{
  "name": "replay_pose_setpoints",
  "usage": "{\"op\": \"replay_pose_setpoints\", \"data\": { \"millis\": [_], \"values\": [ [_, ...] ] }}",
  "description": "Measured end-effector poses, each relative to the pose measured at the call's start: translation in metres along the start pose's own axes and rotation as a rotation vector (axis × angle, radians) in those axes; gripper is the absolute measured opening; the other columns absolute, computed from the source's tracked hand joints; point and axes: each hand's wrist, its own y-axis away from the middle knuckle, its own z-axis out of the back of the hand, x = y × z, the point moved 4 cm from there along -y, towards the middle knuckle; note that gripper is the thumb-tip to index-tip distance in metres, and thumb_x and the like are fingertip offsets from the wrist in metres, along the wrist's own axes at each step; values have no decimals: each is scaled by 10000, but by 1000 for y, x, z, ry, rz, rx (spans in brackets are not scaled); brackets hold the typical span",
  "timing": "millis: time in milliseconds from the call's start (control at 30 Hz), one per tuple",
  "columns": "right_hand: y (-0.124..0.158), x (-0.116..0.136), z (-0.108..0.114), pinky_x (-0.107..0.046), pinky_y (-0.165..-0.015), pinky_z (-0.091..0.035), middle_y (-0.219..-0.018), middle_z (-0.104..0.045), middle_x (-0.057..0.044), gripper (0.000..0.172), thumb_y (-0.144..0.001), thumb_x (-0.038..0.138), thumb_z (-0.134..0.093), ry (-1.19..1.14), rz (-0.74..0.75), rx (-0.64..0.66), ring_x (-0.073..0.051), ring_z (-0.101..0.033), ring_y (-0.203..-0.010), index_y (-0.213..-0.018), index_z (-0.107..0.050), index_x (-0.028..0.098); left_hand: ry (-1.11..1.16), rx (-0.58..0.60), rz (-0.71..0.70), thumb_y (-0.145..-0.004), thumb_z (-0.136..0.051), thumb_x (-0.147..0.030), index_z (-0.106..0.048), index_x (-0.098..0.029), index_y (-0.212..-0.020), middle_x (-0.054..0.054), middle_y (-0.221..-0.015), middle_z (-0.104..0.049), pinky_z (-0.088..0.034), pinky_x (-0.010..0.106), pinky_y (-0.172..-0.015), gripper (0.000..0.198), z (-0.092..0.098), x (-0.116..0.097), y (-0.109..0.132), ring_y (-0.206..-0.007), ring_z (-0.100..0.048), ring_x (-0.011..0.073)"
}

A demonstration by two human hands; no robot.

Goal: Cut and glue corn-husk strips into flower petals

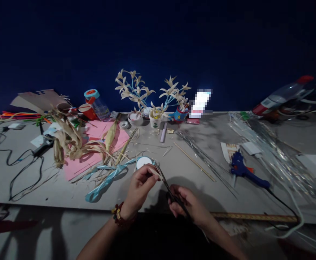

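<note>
Near the table's front edge, my left hand (141,186) pinches a small pale piece of husk (156,172) between thumb and fingers. My right hand (183,202) is wrapped round the handles of dark scissors (165,182), whose blades point up and left beside the pale piece. Just behind my left hand lies a white round roll (144,162) with light blue ribbon (106,180) trailing left. Dried corn husks (68,139) are heaped on pink paper (78,168) at the left.
Pale husk flowers (133,86) stand in cups (155,121) at the back. A blue glue gun (246,171), metal wires (201,153), a thin stick (194,161) and clear plastic wrapping (282,155) lie to the right. A clear bottle (282,95) leans at back right; black cables (9,159) lie left.
</note>
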Motion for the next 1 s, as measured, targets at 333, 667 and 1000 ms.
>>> {"op": "replay_pose_setpoints", "data": {
  "millis": [333,667,1000],
  "values": [
    [2,-3,3,-223,-487,-282,-598,-478,83,658,-632,786,-739,37,-28,-24,-58,-395,-479,-719,-426,214,13,14,29,-910,-638,-214,-637,-171,-789,32,-801,-623,-443,271,-743,129,2,1,1,-790,-559,164],
    [4,-1,6,-228,-483,-276,-596,-459,84,634,-621,744,-767,80,-49,-27,-60,-377,-479,-704,-417,221,35,61,63,-906,-657,-226,-618,-169,-770,28,-804,-631,-432,273,-745,152,2,1,-1,-778,-561,158],
    [4,-3,8,-218,-469,-253,-566,-439,95,592,-647,636,-799,91,-59,-25,-57,-350,-466,-672,-365,234,36,97,91,-900,-672,-253,-623,-166,-770,37,-815,-638,-440,271,-741,164,2,-1,-2,-775,-576,157]
  ]
}}
